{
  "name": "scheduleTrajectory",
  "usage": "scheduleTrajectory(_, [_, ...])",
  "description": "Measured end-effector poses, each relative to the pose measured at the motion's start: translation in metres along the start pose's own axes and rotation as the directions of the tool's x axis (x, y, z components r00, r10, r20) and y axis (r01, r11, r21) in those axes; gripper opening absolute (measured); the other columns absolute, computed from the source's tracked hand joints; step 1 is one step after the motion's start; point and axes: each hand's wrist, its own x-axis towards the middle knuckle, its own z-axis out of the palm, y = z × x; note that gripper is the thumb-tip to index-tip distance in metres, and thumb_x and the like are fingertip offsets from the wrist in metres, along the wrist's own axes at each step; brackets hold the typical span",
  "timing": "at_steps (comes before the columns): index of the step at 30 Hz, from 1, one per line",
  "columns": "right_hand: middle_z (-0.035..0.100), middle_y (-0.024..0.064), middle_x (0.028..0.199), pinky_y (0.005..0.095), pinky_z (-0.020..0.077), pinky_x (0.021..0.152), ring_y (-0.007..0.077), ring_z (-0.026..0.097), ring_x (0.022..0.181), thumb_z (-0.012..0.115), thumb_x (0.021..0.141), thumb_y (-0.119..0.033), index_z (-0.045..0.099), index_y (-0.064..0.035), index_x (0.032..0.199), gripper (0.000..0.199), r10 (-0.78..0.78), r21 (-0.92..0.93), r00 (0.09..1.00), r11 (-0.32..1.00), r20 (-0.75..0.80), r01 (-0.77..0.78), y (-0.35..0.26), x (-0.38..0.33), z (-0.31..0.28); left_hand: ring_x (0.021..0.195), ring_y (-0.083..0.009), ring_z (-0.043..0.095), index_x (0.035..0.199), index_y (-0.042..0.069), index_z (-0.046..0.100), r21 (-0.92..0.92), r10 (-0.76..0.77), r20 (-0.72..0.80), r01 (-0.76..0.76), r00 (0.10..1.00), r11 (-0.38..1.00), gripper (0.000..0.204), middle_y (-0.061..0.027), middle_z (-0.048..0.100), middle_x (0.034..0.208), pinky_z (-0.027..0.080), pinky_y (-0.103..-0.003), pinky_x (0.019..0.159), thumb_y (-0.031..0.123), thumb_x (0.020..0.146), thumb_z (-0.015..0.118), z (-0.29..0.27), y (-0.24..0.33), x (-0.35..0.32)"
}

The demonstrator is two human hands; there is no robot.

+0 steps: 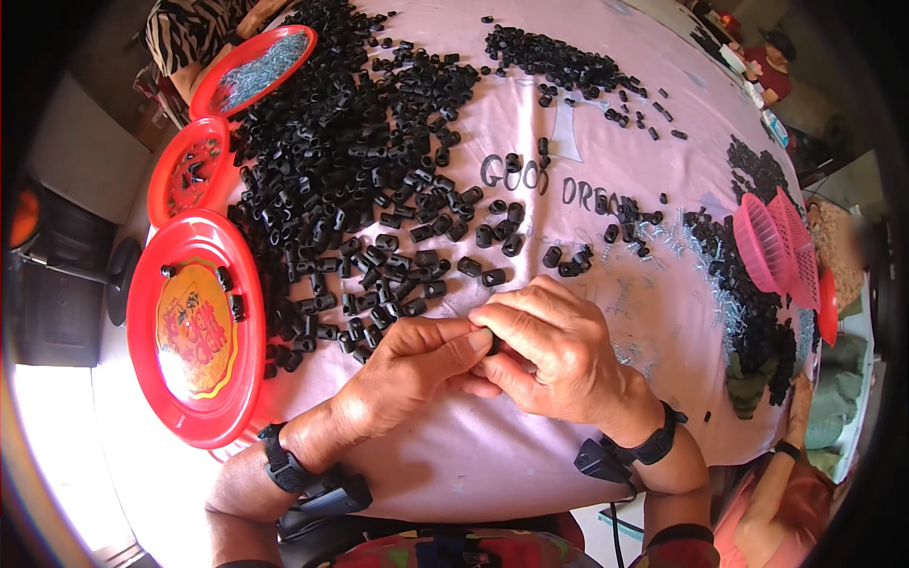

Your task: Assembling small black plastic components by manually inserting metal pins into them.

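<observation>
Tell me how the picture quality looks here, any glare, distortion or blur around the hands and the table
Head view: strong fisheye bend, dark corners round the rim; daylight blows out the lower left beside the red plate; the left hand and right hand are sharp and evenly lit; the pink cloth shows soft glare; a person's face at the right rim is blurred.

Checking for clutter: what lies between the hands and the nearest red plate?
In the head view, loose black parts from the big pile lie on the pink cloth between the left hand and the red plate.
</observation>
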Motion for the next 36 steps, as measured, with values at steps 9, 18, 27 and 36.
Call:
scheduleTrajectory(9, [0.072, 0.0157, 0.099, 0.0392, 0.0580, 0.074, 0.0306, 0.070, 0.084, 0.082, 0.075, -0.005, 0.071, 0.0019, 0.109, 0.036, 0.036, 0.001, 0.997, 0.999, -0.061, -0.036, 0.006, 0.002, 0.000, 0.110, -0.0234, 0.071, 0.138, -0.007, 0.054, -0.154, 0.048, -0.039, -0.054, 0.998, 0.987, 0.043, -0.0146, 0.069, 0.121, 0.058, -0.038, 0.100, 0.027, 0.113, 0.047, -0.005, -0.005, 0.005])
scheduleTrajectory(18, [0.073, 0.0134, 0.099, 0.0400, 0.0581, 0.074, 0.0303, 0.069, 0.085, 0.085, 0.072, -0.006, 0.071, 0.0016, 0.112, 0.043, -0.040, -0.041, 0.996, 0.998, -0.075, 0.037, -0.001, 0.004, 0.001, 0.110, -0.0190, 0.070, 0.123, -0.005, 0.066, 0.165, 0.097, 0.045, -0.103, 0.994, 0.981, 0.043, -0.0137, 0.071, 0.117, 0.057, -0.034, 0.101, 0.033, 0.113, 0.048, -0.003, 0.000, 0.002])
scheduleTrajectory(27, [0.072, 0.0182, 0.078, 0.0436, 0.0555, 0.066, 0.0346, 0.071, 0.070, 0.070, 0.095, -0.020, 0.072, -0.0008, 0.098, 0.019, 0.372, -0.096, 0.924, 0.920, -0.088, -0.379, 0.011, 0.005, -0.053, 0.097, -0.0229, 0.075, 0.124, -0.001, 0.066, 0.107, 0.305, -0.244, -0.287, 0.921, 0.952, 0.040, -0.0166, 0.076, 0.115, 0.058, -0.033, 0.081, 0.035, 0.108, 0.057, -0.007, 0.019, -0.045])
scheduleTrajectory(36, [0.068, 0.0220, 0.075, 0.0485, 0.0544, 0.068, 0.0424, 0.068, 0.071, 0.062, 0.092, -0.011, 0.070, -0.0016, 0.083, 0.015, 0.397, -0.155, 0.917, 0.904, -0.036, -0.397, 0.046, -0.008, -0.060, 0.102, -0.0207, 0.073, 0.132, -0.002, 0.058, -0.307, 0.465, -0.611, -0.733, 0.640, 0.607, 0.041, -0.0137, 0.072, 0.111, 0.061, -0.030, 0.081, 0.033, 0.111, 0.053, -0.105, 0.036, -0.116])
